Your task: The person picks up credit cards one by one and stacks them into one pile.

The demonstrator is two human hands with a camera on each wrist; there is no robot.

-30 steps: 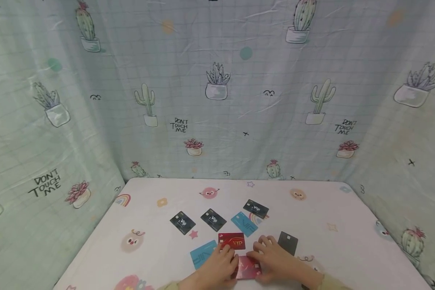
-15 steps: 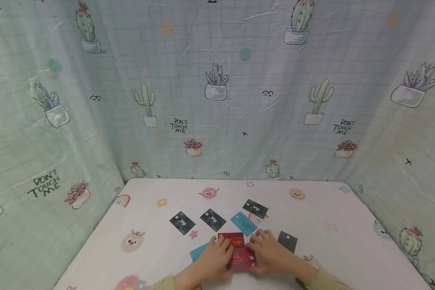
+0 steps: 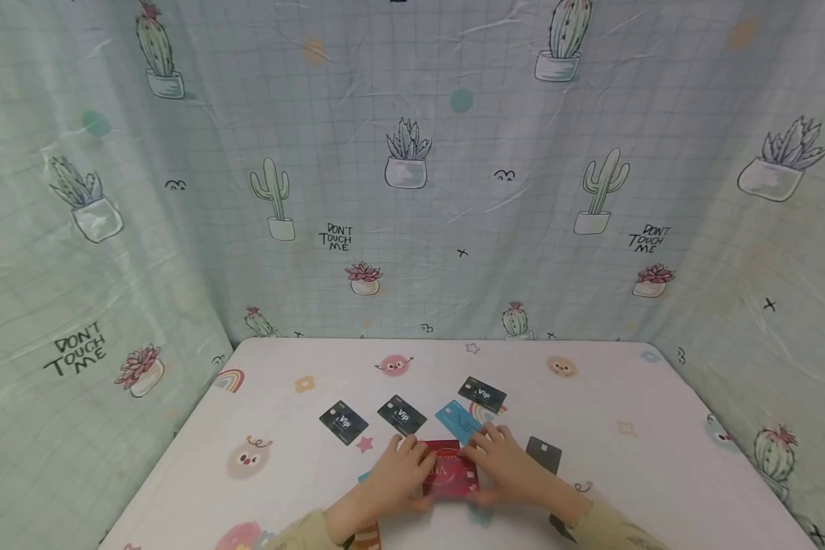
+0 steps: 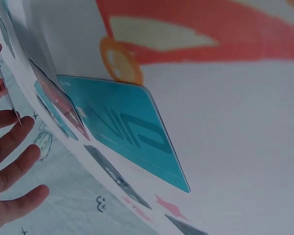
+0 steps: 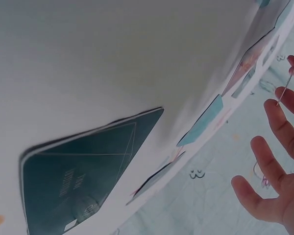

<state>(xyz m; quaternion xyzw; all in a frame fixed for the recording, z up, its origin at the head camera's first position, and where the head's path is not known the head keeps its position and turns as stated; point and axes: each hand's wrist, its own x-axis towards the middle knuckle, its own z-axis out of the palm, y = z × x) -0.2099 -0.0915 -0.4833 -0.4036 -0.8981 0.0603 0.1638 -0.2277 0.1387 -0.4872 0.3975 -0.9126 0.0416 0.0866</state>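
Observation:
Between my two hands a red card (image 3: pixel 450 480) is lifted, held at its edges, with its glossy face toward the head camera. My left hand (image 3: pixel 397 477) pinches its left side and my right hand (image 3: pixel 510 470) its right side. Both wrist views show the card nearly edge-on at the fingertips. Just beyond it lies another red card (image 3: pixel 442 444), partly hidden by the lifted one. A blue VIP card (image 4: pixel 117 122) lies under my left hand, mostly covered in the head view. Near my right hand lies a black card (image 3: pixel 544 454).
Farther back lie a black VIP card (image 3: pixel 344 422) at the left, a second black VIP card (image 3: pixel 402 415), a blue card (image 3: pixel 457 420) and a third black card (image 3: pixel 483 394). An orange striped piece (image 3: pixel 367 536) and a dark card (image 3: pixel 561 527) peek out by my forearms. Printed curtains surround the table.
Both hands have moved the red card away from the front edge and slightly left, so it now overlaps the other red card in the head view. The orange striped piece has come into sight.

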